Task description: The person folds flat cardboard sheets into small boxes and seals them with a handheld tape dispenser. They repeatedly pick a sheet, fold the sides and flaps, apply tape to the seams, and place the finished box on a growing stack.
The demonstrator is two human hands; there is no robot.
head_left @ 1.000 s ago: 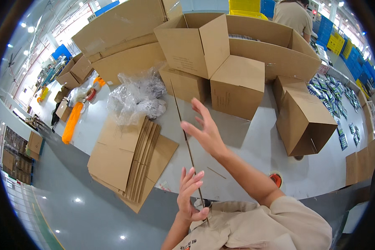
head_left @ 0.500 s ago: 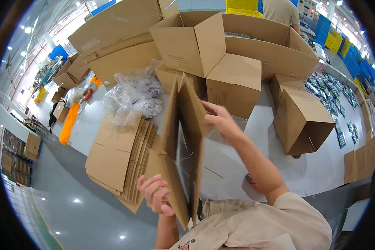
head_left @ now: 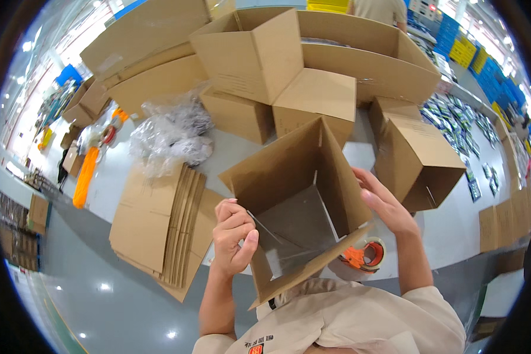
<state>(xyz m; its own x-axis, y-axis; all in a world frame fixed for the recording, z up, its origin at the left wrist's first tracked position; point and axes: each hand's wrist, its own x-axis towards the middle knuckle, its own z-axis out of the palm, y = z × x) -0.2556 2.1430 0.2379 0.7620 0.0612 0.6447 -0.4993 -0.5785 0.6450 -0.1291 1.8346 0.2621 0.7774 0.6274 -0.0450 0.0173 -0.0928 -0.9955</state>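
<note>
Between my hands is a brown cardboard box (head_left: 283, 153), spread into a square tube with the grey table showing through its middle. My left hand (head_left: 233, 236) has its fingers curled around the box's left edge. On the opposite side, my right hand (head_left: 386, 203) presses the right wall, fingers along the outside and thumb near the rim. An orange tape dispenser (head_left: 363, 256) with a roll of tape lies on the table just below my right hand, partly behind the box. Left of the box, a stack of flattened cardboard boxes (head_left: 144, 218) leans over the table edge.
Crumpled clear plastic bags (head_left: 171, 133) lie beyond the stack. Opened boxes (head_left: 248, 56) stand along the back, and another box (head_left: 422, 153) lies on its side at the right. Many small packets (head_left: 454, 124) cover the far right. A person (head_left: 377, 10) stands beyond the boxes.
The box has gone from a narrow, nearly flat fold to a wide square opening. My hands have moved apart with its walls, and the tape dispenser shows more fully.
</note>
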